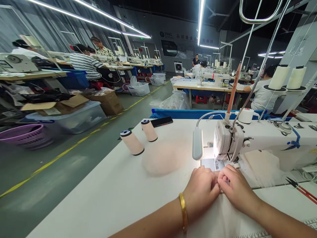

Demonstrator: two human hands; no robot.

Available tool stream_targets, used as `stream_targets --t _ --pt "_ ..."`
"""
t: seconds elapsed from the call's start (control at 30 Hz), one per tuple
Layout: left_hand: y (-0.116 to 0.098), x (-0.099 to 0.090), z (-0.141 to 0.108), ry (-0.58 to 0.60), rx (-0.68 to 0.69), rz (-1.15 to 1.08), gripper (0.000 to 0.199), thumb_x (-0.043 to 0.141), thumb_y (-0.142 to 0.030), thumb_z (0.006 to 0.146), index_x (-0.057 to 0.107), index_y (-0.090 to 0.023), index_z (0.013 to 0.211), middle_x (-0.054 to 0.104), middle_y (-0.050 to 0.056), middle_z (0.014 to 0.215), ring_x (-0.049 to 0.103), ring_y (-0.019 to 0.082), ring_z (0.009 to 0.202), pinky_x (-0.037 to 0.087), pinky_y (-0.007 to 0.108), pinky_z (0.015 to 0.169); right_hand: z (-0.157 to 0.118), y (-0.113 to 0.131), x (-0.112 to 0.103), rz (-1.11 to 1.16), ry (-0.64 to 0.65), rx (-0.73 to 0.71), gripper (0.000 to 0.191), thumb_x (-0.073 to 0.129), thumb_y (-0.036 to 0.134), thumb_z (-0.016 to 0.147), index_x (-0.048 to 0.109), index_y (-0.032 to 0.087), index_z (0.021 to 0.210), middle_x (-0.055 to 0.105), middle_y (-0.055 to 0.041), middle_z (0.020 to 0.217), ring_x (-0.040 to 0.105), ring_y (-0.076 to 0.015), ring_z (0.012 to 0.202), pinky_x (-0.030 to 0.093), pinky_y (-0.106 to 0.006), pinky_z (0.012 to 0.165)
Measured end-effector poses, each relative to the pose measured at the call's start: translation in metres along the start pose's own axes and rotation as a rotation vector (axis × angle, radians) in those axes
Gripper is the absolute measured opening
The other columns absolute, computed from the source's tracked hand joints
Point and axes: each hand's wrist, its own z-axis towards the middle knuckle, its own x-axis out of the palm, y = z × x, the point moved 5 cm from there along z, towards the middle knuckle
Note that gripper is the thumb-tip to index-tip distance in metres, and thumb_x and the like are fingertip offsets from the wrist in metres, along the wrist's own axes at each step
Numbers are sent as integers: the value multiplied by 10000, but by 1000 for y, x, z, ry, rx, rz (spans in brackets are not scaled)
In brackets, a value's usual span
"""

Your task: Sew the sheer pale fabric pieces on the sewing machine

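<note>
Both hands meet just in front of the needle area of a white sewing machine (262, 135). My left hand (201, 186), with a gold bangle at its wrist, pinches sheer pale fabric (224, 215). Close against it, my right hand (235, 185) grips the same fabric with bent fingers. The cloth hangs down between the wrists toward the near table edge. More sheer fabric (262, 165) lies under the machine arm. A small lamp (197, 143) shines beside the needle.
Two peach thread cones (132, 142) and a black phone (162, 121) lie at the white table's (106, 188) back left. A sheer beige piece (162, 158) rests nearby. Red-handled snips (303, 191) are at the right, a ruler (257, 234) at the near edge. Other people sit at machines beyond.
</note>
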Motion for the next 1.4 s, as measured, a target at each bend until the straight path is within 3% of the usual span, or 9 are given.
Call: stream_targets --t 0.13,0.2,0.3,0.43,0.6,0.7,1.07,1.4 --pt "1 1 -7 -262 172 296 172 543 -102 880 592 -191 742 617 54 820 497 218 761 350 355 719 15 -11 11 -89 -11 14 157 485 174 912 515 233 769 638 -55 838 590 -252 811 415 -345 720" --pt "-4 1 -14 -297 317 326 193 532 -65 901 601 -191 773 634 45 849 506 210 775 366 360 751 16 -13 9 -89 2 29 145 489 196 929 528 236 796 640 -43 815 599 -240 769 413 -326 684" --pt "-6 4 -20 -254 454 320 220 544 -33 910 590 -188 760 653 21 817 513 192 756 379 364 774 16 -12 4 -84 22 40 133 509 240 963 549 240 836 662 -31 822 625 -226 754 428 -308 665" --pt "0 6 -18 -235 442 287 242 585 -42 917 580 -187 725 663 10 804 517 181 732 385 361 756 11 -12 -1 -95 30 2 85 515 251 993 569 235 929 688 -44 896 633 -221 737 440 -309 646" --pt "3 5 -16 -282 466 242 250 591 -53 927 572 -189 718 663 -2 806 521 171 712 382 359 738 -4 -8 -2 -127 -37 -299 190 425 151 1029 594 238 1026 664 -54 975 629 -217 777 470 -326 682" --pt "4 4 -16 -286 461 234 239 577 -55 933 578 -189 736 677 3 839 543 179 740 392 362 746 -7 -7 -1 -176 -53 -396 271 396 78 1014 619 232 1027 655 -57 973 609 -201 737 464 -318 650" --pt "5 0 -13 -234 371 273 192 540 -117 987 676 -203 881 693 36 919 572 222 809 442 394 755 1 -13 -2 -312 -140 -377 305 428 89 984 682 217 1093 706 -92 1016 660 -226 745 516 -330 597" --pt "11 3 -9 -197 342 273 171 539 -155 999 689 -208 936 719 48 994 616 248 893 446 420 802 3 -24 2 -382 -187 -321 326 435 123 972 699 222 1135 716 -142 1120 718 -277 917 596 -351 655"
